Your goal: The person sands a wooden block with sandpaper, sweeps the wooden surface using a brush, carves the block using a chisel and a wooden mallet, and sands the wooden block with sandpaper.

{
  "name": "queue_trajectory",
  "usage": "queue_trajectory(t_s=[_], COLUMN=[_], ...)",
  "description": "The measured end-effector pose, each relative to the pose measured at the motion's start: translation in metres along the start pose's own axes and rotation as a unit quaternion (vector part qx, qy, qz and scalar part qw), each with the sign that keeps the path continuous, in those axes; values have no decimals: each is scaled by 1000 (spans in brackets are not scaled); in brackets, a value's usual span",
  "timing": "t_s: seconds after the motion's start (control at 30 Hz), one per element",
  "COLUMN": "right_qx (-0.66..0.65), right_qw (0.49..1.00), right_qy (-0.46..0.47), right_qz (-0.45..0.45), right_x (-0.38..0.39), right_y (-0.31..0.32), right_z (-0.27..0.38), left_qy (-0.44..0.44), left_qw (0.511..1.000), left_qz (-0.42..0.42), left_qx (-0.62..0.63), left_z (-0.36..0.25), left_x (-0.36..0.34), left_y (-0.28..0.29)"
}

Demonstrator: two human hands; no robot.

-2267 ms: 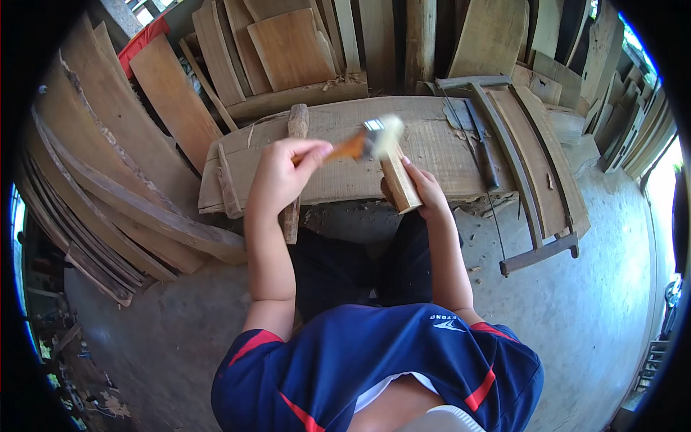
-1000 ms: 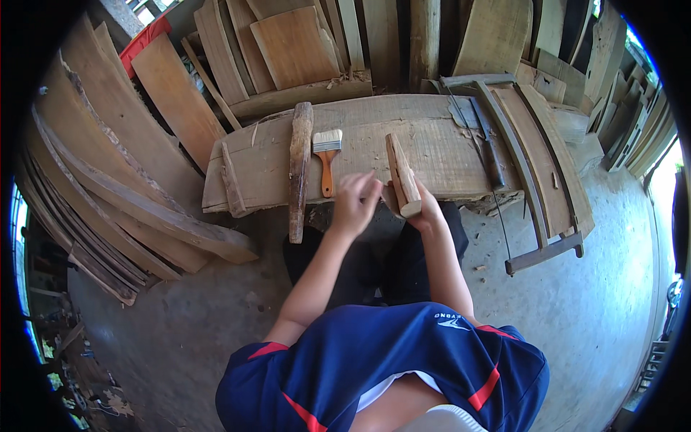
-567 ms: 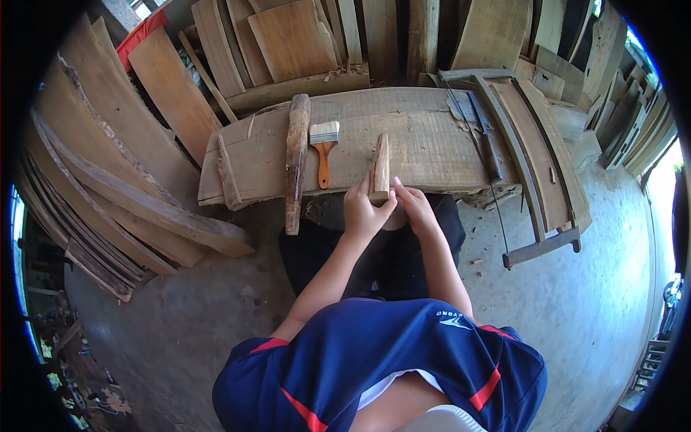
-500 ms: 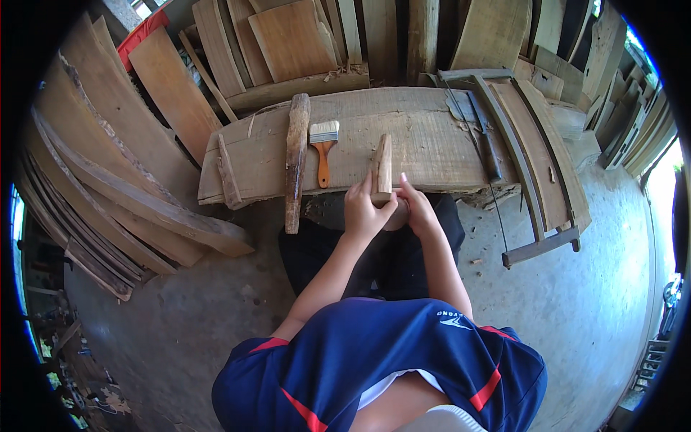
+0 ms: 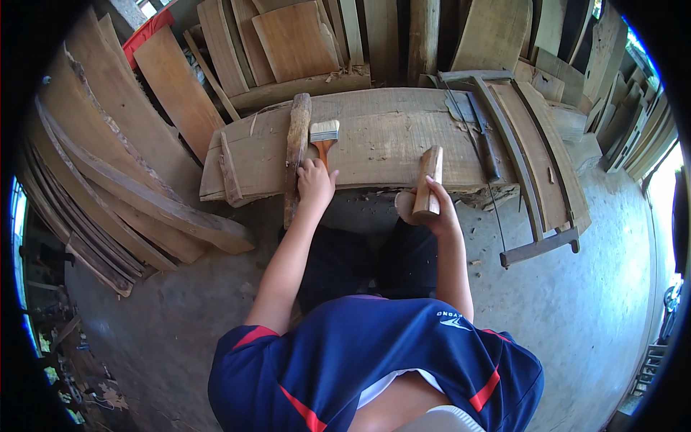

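My left hand (image 5: 315, 183) is over the lower part of a paintbrush (image 5: 324, 137), its fingers closed on the orange handle and hiding most of it. The brush's pale bristles point away from me on the thick wooden bench slab (image 5: 381, 115). Just left of that hand, a rough wooden bar (image 5: 296, 133) lies across the slab. My right hand (image 5: 445, 209) grips a short, smooth wooden block (image 5: 430, 180) upright at the slab's near edge. Against its lower left side is a pale round wooden piece (image 5: 405, 207); whether the two are joined cannot be told.
A frame saw (image 5: 518, 158) leans at the slab's right end, with a dark-handled blade tool (image 5: 486, 140) beside it. A wood strip (image 5: 229, 169) lies at the left end. Curved planks (image 5: 144, 194) lean on the left; boards (image 5: 295, 39) line the back.
My left hand has let go of the wooden block and moved left onto the paintbrush handle. My right hand has carried the block and round piece to the right.
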State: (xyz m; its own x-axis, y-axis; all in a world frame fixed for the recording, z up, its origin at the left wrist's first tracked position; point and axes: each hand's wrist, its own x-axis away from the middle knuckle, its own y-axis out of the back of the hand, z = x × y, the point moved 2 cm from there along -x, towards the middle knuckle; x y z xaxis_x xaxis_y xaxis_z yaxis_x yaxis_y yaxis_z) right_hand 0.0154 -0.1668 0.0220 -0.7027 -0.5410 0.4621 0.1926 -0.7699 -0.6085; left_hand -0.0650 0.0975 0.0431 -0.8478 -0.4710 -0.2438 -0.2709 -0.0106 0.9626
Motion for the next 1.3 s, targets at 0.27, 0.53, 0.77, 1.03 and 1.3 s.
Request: queue_trajectory(t_s=[0.27,0.53,0.77,1.03,1.3], right_qx=[32,20,33,26,15], right_qw=[998,999,998,998,999], right_qy=[37,30,35,36,37], right_qz=[-34,-32,-38,-43,-33], right_x=[-5,1,-4,-4,-7], right_y=[29,29,24,34,29], right_z=[6,10,9,9,8], left_qy=[-32,-186,-192,-184,-191], left_qw=[994,937,959,889,941], left_qz=[-70,131,-120,198,-187], left_qx=[-84,266,169,369,208], left_z=[-7,-63,-71,-72,-112], left_x=[-25,-49,-110,-116,-152], left_y=[-3,140,77,95,68])
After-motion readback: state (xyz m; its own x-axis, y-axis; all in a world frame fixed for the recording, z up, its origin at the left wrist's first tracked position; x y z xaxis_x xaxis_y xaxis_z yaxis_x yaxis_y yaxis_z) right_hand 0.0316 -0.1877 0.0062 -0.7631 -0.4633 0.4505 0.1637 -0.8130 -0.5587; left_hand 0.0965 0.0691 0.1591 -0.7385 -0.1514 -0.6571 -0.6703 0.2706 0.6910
